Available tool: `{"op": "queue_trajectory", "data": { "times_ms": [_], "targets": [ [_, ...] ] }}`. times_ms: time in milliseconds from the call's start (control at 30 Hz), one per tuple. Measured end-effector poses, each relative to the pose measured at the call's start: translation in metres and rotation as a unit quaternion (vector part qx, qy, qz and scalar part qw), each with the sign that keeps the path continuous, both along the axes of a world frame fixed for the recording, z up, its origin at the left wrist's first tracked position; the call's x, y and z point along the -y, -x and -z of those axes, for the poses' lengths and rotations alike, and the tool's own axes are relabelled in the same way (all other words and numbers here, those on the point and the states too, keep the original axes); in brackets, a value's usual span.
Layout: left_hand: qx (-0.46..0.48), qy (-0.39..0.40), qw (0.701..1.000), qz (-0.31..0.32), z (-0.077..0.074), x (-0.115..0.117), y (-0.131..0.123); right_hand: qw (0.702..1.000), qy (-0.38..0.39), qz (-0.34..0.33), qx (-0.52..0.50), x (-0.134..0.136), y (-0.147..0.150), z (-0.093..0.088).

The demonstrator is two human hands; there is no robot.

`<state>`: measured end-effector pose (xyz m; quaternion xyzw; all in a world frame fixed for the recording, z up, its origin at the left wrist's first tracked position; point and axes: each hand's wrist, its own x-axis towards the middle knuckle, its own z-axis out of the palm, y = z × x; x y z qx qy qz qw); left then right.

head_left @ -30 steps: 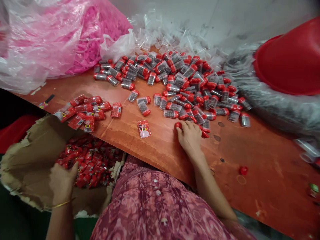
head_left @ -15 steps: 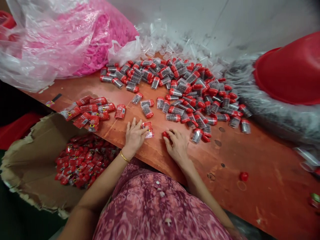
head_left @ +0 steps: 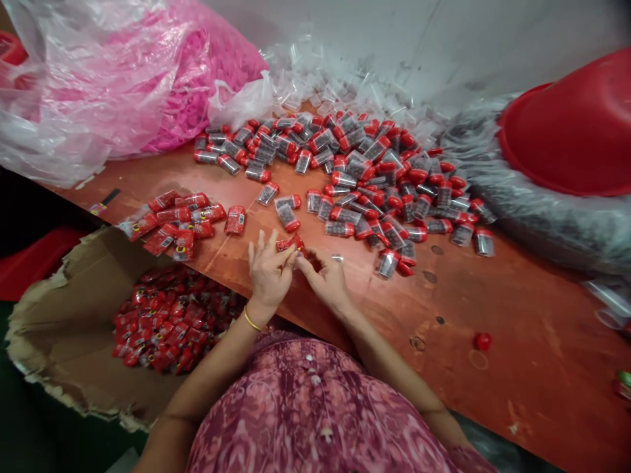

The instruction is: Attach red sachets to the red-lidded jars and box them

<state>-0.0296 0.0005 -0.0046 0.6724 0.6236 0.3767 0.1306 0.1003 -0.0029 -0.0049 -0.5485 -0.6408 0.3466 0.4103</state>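
Observation:
My left hand (head_left: 271, 274) pinches a small red printed plastic packet (head_left: 290, 243) between thumb and fingers, its other fingers spread upward. My right hand (head_left: 326, 279) curls close beside it, thumb touching the packet's near edge. Past its fingers shows the shiny clear end of a small container (head_left: 338, 258); the rest is hidden in the hand. Just beyond my hands lie loose clear containers with red caps (head_left: 287, 215) and dark contents. To the left, a filled red packet (head_left: 235, 220) lies beside a small heap of filled packets (head_left: 183, 213).
A big pile of red-capped containers (head_left: 362, 167) covers the table's middle, with empty clear tubes (head_left: 315, 72) behind. A pink-filled plastic bag (head_left: 148, 79) stands back left, a red tub (head_left: 566, 131) on a dark-filled bag right. Below left is a carton (head_left: 64, 315) of filled packets.
My right hand has moved left from the table to meet my left hand, bringing a container along. The packet, flat on the table before, is now lifted and tilted in my left fingers.

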Motion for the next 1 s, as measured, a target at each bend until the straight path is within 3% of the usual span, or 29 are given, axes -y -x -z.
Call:
{"op": "queue_trajectory", "data": {
  "times_ms": [100,200,267,333,400,433,467,600,667,800,867,1000],
  "targets": [
    [0.059,-0.015,0.998,-0.011,-0.007,0.004,-0.003,0.999,-0.006,0.003,-0.049,-0.004,0.003,0.001],
    [0.209,0.068,0.975,-0.016,-0.013,0.005,-0.004,0.997,-0.044,0.048,-0.033,-0.005,-0.003,0.003],
    [0.329,0.188,0.925,0.018,-0.019,0.006,-0.006,0.995,-0.068,0.065,-0.017,-0.003,-0.007,0.002],
    [0.434,0.306,0.846,0.05,-0.025,0.007,-0.009,0.994,-0.089,0.065,-0.014,0.0,-0.008,0.001],
    [0.515,0.377,0.768,0.055,-0.029,0.009,-0.011,0.993,-0.103,0.051,-0.02,0.004,-0.006,0.0],
    [0.543,0.385,0.745,0.045,-0.031,0.011,-0.012,0.993,-0.104,0.042,-0.027,0.006,-0.003,0.0],
    [0.56,0.376,0.738,0.031,-0.031,0.012,-0.012,0.994,-0.101,0.035,-0.035,0.009,0.0,0.0],
    [0.555,0.287,0.781,-0.012,-0.026,0.018,-0.009,0.996,-0.045,-0.003,-0.076,0.02,0.01,0.003],
    [0.56,0.27,0.782,-0.031,-0.024,0.019,-0.004,0.998,-0.034,-0.024,-0.049,0.024,0.006,0.003],
    [0.588,0.266,0.758,-0.091,-0.026,0.017,0.004,0.987,-0.091,-0.044,0.122,0.017,-0.029,0.001],
    [0.595,0.268,0.75,-0.107,-0.03,0.013,0.006,0.968,-0.101,-0.023,0.228,0.008,-0.051,0.003],
    [0.59,0.294,0.744,-0.109,-0.032,0.005,0.005,0.927,-0.074,-0.061,0.363,-0.004,-0.075,0.011]
  ]
}}
